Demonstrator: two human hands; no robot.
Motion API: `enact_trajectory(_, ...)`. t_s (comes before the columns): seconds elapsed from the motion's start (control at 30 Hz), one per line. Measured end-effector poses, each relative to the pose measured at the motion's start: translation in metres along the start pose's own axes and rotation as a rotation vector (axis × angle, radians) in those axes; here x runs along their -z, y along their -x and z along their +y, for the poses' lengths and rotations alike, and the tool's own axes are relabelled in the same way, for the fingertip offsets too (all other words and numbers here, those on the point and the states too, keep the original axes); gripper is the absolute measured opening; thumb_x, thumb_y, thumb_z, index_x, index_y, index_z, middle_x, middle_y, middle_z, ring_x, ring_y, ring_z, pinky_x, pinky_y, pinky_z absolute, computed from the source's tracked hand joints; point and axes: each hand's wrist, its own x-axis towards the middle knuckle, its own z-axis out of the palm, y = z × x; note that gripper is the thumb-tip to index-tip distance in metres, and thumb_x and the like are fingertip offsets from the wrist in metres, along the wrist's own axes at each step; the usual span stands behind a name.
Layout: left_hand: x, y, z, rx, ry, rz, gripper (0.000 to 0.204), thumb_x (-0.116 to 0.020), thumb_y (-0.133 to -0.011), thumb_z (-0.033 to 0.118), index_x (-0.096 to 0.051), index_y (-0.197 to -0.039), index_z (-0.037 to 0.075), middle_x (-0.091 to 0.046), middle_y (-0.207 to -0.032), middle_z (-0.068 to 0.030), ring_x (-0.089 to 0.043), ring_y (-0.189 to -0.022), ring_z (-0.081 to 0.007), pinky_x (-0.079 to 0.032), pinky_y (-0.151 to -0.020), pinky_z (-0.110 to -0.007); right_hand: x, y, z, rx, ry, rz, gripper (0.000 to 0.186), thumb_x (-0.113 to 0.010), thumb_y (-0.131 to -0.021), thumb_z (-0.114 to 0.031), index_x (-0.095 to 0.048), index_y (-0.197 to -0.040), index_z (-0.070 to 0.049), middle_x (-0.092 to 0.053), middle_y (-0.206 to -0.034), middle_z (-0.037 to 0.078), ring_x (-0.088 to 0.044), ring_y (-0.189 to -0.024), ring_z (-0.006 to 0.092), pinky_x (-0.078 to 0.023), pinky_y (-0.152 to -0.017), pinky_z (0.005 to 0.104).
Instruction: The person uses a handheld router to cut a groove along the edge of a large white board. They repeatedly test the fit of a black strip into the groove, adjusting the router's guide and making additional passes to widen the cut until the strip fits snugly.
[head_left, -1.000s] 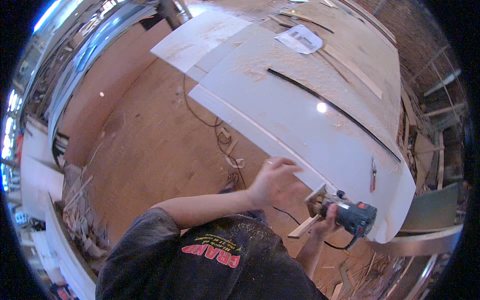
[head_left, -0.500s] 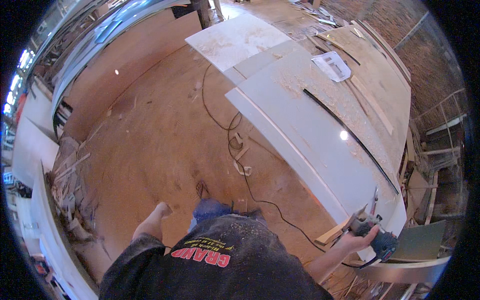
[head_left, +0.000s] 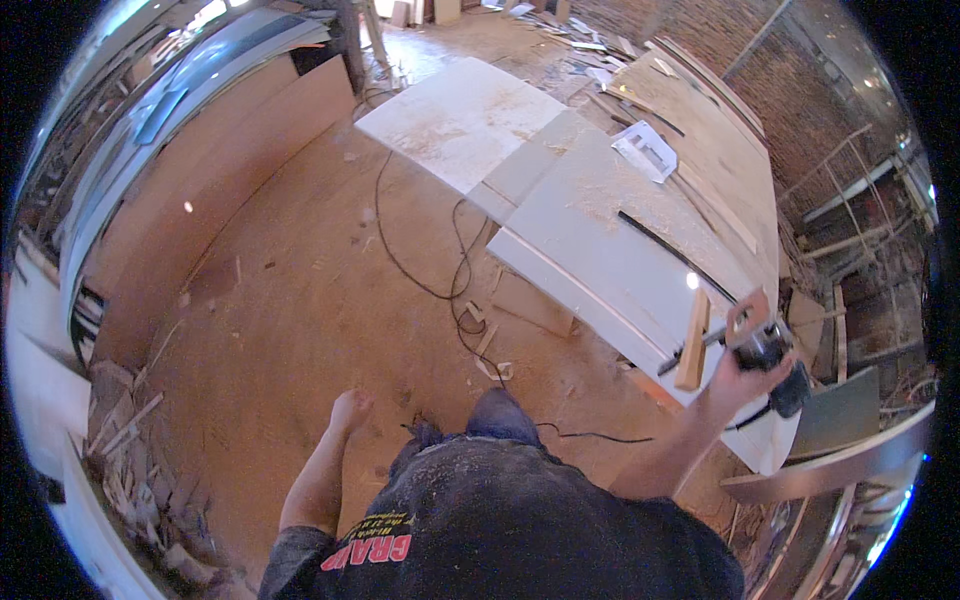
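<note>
Floor [head_left: 270, 330], brown and dusty, spreads wide across the head view on the person's left, giving them room to turn; a long brown panel [head_left: 215, 180] bounds it on the far left and a heap of wood offcuts [head_left: 130, 440] crowds its lower left. A black cable [head_left: 385, 240] loops over it, well apart from the left hand [head_left: 350, 410], which hangs over the floor, too blurred for me to tell whether its fingers are together. On the other side, the white board [head_left: 635, 280] runs its long near edge slantwise toward the person's right arm, with a curved strip [head_left: 830, 462] close by its near corner. The right hand [head_left: 745, 385] is clamped around a trim router [head_left: 763, 348] above that end of the board. The router is dark and stubby-bodied, held tilted with its flat, pale brown base [head_left: 748, 316] uppermost; I can't tell whether it touches the board. Just beside the base is a tan wooden strip [head_left: 693, 345], and near both lies the narrow black strip [head_left: 665, 240].
</note>
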Motion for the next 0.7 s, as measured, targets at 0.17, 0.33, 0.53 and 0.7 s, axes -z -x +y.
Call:
enact_trajectory(0.17,-0.025,-0.031,-0.070,-0.067,-0.282,-0.207,0.045,-0.063,-0.090,0.048,-0.076,-0.106,0.008,-0.075,-0.108,-0.0202,-0.071,-0.102,-0.0411,-0.056,-0.090,-0.049,-0.066,-0.010,0.075,-0.049,-0.287,-0.052,0.050,-0.079,-0.086,-0.042,-0.065,-0.122,-0.011,-0.068,-0.128,0.009,-0.062,-0.122,0.0289,-0.044,-0.111,0.0539)
enact_trajectory(0.33,-0.011,-0.021,-0.066,0.045,-0.116,-0.284,0.044,-0.063,-0.090,0.049,-0.077,-0.106,0.011,-0.076,-0.104,-0.0194,-0.072,-0.101,-0.0383,-0.057,-0.089,-0.047,-0.099,-0.038,0.162,-0.062,-0.237,-0.148,0.066,-0.067,-0.090,-0.053,-0.057,-0.137,-0.009,-0.061,-0.140,0.013,-0.056,-0.132,0.0336,-0.042,-0.111,0.0642)
enact_trajectory(0.53,0.018,-0.069,-0.126,0.093,-0.196,-0.217,0.038,-0.075,-0.084,0.039,-0.078,-0.107,0.008,-0.078,-0.100,-0.0178,-0.075,-0.096,-0.0318,-0.059,-0.083,-0.042,-0.118,-0.098,0.317,-0.006,-0.046,-0.100,0.061,-0.058,-0.093,-0.045,-0.051,-0.136,-0.003,-0.060,-0.131,0.017,-0.060,-0.123,0.0328,-0.053,-0.102,0.0579)
enact_trajectory(0.7,0.051,-0.109,-0.118,0.276,0.280,-0.077,0.032,-0.079,-0.083,0.034,-0.080,-0.103,0.009,-0.079,-0.095,-0.0156,-0.076,-0.091,-0.0273,-0.059,-0.079,-0.040,-0.093,-0.162,0.447,0.184,0.147,-0.164,0.076,-0.076,-0.063,0.001,-0.043,-0.131,0.000,-0.055,-0.117,0.017,-0.062,-0.110,0.0272,-0.054,-0.100,0.0455)
